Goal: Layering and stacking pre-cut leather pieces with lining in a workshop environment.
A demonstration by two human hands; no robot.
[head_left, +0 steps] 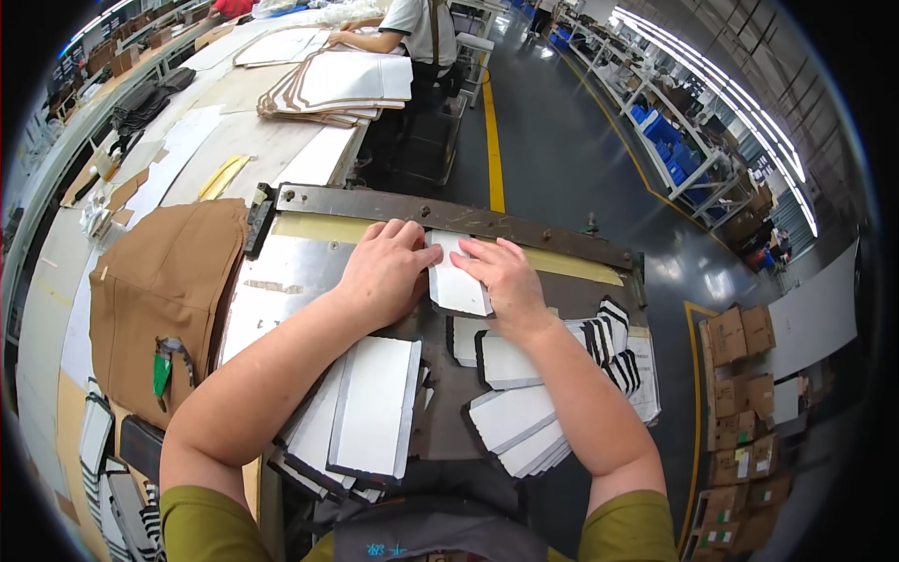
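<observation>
A small white rectangular panel with dark edges lies under both my hands, its far end close to a metal bar. My left hand is bent over its left edge, the thumb touching the panel and the fingers curled near the bar. My right hand grips it from the right, fingers on its upper face; the thumb is hidden. Beneath my arms, a stack of similar white panels lies fanned at the left. At the right are more white panels, and beside them striped black-and-white pieces.
The metal bar crosses the workstation's far edge. Brown fabric with a green-handled tool lies left. Beyond, a person sits by stacked white sheets. Cardboard boxes stand at right, past a yellow floor line.
</observation>
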